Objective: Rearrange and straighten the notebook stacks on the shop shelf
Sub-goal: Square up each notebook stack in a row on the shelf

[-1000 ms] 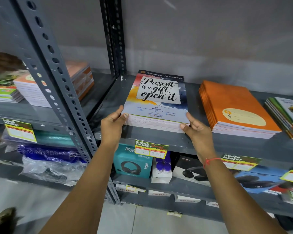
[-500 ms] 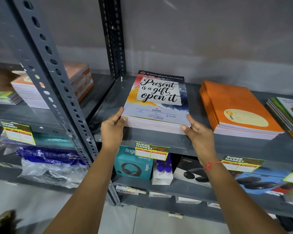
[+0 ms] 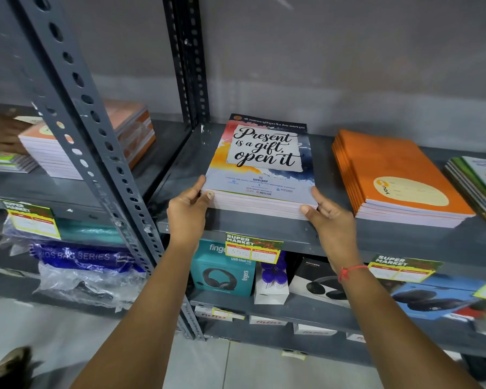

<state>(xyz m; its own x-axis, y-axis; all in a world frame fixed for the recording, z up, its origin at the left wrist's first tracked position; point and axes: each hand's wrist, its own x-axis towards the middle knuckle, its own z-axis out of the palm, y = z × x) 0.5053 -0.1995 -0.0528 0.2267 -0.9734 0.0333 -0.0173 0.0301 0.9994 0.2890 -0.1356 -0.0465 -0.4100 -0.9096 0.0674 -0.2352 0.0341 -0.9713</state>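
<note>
Left hand (image 3: pixel 187 211) and right hand (image 3: pixel 330 220) clamp the near corners of the "Present is a gift" notebook stack (image 3: pixel 260 175), fingers pressed against its edges. Orange notebook stack (image 3: pixel 399 175) lies at 3 o'clock, apart, on the same grey shelf (image 3: pixel 292 228).

A stack of notebooks (image 3: pixel 260 175) with a watercolour cover reading "Present is a gift, open it" lies flat near the shelf (image 3: pixel 334 234) front edge, slightly skewed. An orange stack (image 3: pixel 396 175) lies flat beside it, apart.
</note>
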